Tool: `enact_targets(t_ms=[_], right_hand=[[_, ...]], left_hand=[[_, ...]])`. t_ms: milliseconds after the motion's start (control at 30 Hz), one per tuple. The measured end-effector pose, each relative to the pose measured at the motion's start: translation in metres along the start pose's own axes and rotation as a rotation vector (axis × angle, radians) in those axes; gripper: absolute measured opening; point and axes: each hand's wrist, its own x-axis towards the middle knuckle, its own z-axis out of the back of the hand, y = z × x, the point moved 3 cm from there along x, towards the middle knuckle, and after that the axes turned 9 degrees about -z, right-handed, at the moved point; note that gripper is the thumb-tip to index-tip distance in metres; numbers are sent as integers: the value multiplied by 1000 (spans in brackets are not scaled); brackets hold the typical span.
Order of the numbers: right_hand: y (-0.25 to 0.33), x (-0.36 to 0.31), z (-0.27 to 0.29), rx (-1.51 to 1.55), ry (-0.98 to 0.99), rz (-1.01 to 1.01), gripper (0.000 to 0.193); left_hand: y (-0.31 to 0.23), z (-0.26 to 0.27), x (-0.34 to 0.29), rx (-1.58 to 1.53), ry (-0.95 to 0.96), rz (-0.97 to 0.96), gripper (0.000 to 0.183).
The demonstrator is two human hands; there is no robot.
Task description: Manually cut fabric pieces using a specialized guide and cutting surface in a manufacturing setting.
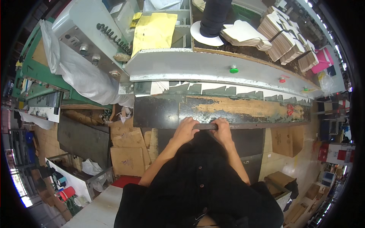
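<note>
At the front edge of the worn dark workbench (pixel 156 112), my left hand (pixel 185 130) and my right hand (pixel 223 130) grip the two ends of a short dark flat bar (pixel 205 126). The fingers of both hands are closed, thumbs toward me. The bar lies level along the bench edge; what it is made of I cannot make out. Beyond my hands, the bench top has a long bare patch of worn wood (pixel 235 108). A red-handled tool (pixel 291 109) lies toward its right end.
A grey machine beam (pixel 182 64) with a green button (pixel 234 69) and a red button (pixel 282 80) spans behind the bench. White and dark cut pieces (pixel 216 90) lie beneath it. Above stand banded card stacks (pixel 277 38) and a black roll (pixel 213 19). A cardboard box (pixel 288 140) sits right.
</note>
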Motion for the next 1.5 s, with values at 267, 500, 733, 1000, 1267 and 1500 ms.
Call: enact_targets(t_ms=[267, 500, 733, 1000, 1267, 1500], right_hand=[[0, 1, 0, -14, -2, 34, 34], [45, 70, 41, -302, 1018, 36, 22], [65, 199, -31, -507, 137, 856, 38], [18, 85, -22, 609, -280, 110, 64], [-9, -32, -62, 1097, -27, -419, 21], [-1, 14, -18, 820, 188, -307, 48]], left_hand=[[1, 2, -1, 2, -2, -26, 32], [31, 21, 5, -302, 277, 414, 57], [71, 6, 12, 328, 57, 56, 103], [53, -4, -11, 123, -154, 84, 86], [-19, -6, 27, -511, -111, 245, 50], [50, 16, 49, 9, -169, 415, 23]])
